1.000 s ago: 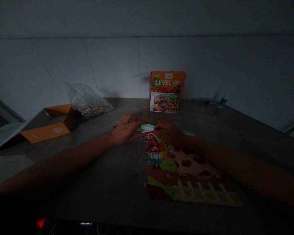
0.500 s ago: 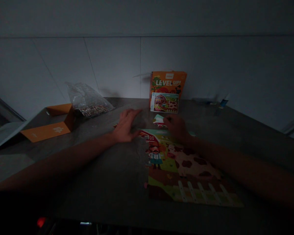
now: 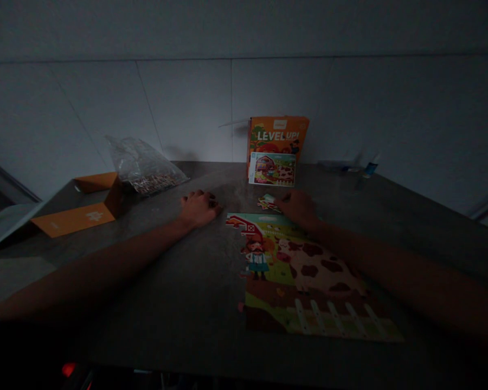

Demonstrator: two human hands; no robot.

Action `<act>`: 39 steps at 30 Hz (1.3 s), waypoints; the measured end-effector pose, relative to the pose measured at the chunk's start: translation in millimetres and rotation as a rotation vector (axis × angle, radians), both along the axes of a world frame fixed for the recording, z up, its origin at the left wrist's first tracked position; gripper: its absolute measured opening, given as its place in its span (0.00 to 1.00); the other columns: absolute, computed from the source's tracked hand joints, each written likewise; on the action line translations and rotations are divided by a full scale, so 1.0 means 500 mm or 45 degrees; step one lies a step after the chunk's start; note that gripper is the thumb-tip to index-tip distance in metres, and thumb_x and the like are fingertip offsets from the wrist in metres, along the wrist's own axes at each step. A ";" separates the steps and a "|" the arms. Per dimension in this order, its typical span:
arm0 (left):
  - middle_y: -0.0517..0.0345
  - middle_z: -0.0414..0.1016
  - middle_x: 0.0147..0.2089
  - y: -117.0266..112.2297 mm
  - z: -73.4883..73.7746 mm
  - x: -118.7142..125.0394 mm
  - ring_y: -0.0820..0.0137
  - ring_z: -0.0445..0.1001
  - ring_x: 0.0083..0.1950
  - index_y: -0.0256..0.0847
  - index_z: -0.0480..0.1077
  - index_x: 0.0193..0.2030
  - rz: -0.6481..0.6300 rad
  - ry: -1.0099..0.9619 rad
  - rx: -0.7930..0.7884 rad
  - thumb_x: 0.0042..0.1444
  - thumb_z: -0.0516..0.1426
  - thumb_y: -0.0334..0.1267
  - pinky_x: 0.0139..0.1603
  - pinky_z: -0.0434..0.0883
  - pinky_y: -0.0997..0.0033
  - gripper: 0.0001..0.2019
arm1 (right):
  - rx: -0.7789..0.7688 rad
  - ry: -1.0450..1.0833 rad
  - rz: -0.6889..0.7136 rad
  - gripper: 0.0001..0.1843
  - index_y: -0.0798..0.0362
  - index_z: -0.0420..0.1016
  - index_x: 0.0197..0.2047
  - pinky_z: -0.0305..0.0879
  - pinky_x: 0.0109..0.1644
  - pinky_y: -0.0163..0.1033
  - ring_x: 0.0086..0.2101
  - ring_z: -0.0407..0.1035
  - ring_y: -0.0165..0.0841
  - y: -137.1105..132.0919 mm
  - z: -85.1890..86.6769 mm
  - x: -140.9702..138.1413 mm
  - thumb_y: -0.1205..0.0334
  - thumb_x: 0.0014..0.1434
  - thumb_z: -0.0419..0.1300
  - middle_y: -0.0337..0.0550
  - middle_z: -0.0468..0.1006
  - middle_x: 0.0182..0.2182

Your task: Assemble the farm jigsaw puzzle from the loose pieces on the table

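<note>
Right hand (image 3: 299, 208) at loose pieces (image 3: 266, 201) beyond the puzzle (image 3: 315, 265); left hand (image 3: 198, 209) curled; cannot tell either grip's hold; sort pieces flat, puzzle undisturbed.

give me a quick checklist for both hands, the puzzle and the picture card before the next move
1. Right hand at the loose puzzle part just beyond the puzzle: ok.
2. Firm grip on that part: cannot tell, the fingertips are too dark.
3. Left hand apart from the puzzle: ok, it rests on the table to the puzzle's left.
4. Anything under the left hand: cannot tell, its curled fingers hide it.
5. Puzzle's left edge finished: not ok, it is ragged with tabs showing.
6. Picture card visible: ok, it stands before the orange box.
</note>
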State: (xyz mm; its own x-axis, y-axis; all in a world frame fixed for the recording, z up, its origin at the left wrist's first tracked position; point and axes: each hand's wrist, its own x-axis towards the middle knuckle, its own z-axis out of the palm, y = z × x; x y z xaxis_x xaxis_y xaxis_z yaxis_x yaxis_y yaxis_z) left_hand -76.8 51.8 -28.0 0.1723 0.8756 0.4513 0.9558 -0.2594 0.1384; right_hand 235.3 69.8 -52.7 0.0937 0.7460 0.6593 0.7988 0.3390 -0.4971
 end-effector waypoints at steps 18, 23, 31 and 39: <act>0.45 0.72 0.54 -0.052 0.032 0.020 0.57 0.71 0.55 0.38 0.58 0.64 -0.932 -0.003 0.322 0.60 0.58 0.45 0.58 0.64 0.53 0.29 | 0.204 -0.726 1.075 0.28 0.53 0.63 0.66 0.65 0.54 0.50 0.50 0.66 0.43 -0.119 0.081 -0.069 0.61 0.62 0.55 0.53 0.74 0.52; 0.45 0.72 0.54 -0.057 0.038 0.023 0.58 0.70 0.55 0.39 0.58 0.64 -1.026 0.008 0.392 0.61 0.58 0.48 0.57 0.67 0.54 0.28 | 0.137 -0.859 1.198 0.32 0.56 0.56 0.70 0.65 0.57 0.52 0.55 0.64 0.44 -0.135 0.094 -0.074 0.55 0.66 0.54 0.58 0.69 0.58; 0.44 0.74 0.54 -0.062 0.043 0.027 0.58 0.72 0.56 0.40 0.58 0.65 -1.133 0.061 0.387 0.63 0.56 0.48 0.57 0.68 0.53 0.27 | 0.186 -0.871 1.214 0.30 0.56 0.56 0.69 0.62 0.62 0.52 0.61 0.60 0.43 -0.132 0.090 -0.072 0.56 0.67 0.53 0.57 0.67 0.61; 0.42 0.69 0.60 -0.064 0.039 0.039 0.55 0.67 0.61 0.38 0.59 0.64 -0.936 0.089 0.461 0.62 0.55 0.44 0.60 0.65 0.52 0.26 | 0.468 -0.762 0.924 0.22 0.56 0.71 0.60 0.69 0.53 0.50 0.51 0.69 0.42 -0.122 0.075 -0.072 0.63 0.63 0.54 0.54 0.77 0.50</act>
